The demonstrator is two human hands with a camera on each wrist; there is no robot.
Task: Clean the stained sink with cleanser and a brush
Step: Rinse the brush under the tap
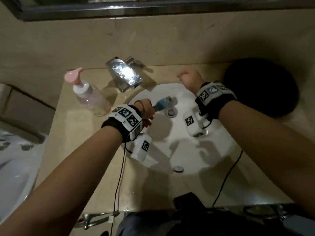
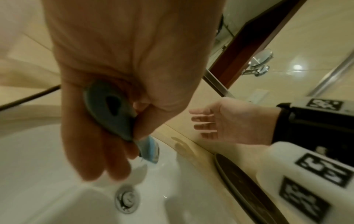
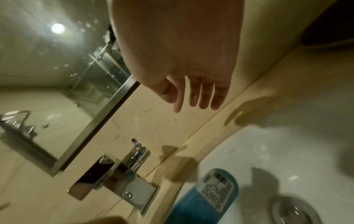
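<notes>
The white sink (image 1: pixel 179 138) is set in a beige counter, with a metal drain (image 1: pixel 171 111) at its far side. My left hand (image 1: pixel 146 111) grips the handle of a blue brush (image 1: pixel 162 104) whose head points into the basin beside the drain. In the left wrist view my fingers curl round the brush handle (image 2: pixel 113 115), which has a hang hole, above the drain (image 2: pixel 127 200). My right hand (image 1: pixel 189 79) hovers over the sink's far right rim, fingers straight, holding nothing. The right wrist view shows the right hand (image 3: pixel 191 84) above the counter and the brush (image 3: pixel 206 195) below it.
A chrome faucet (image 1: pixel 124 72) stands behind the basin. A clear pump bottle with a pink head (image 1: pixel 90 96) stands on the counter to its left. A round black object (image 1: pixel 260 87) lies at the right. A mirror (image 1: pixel 153 7) hangs above.
</notes>
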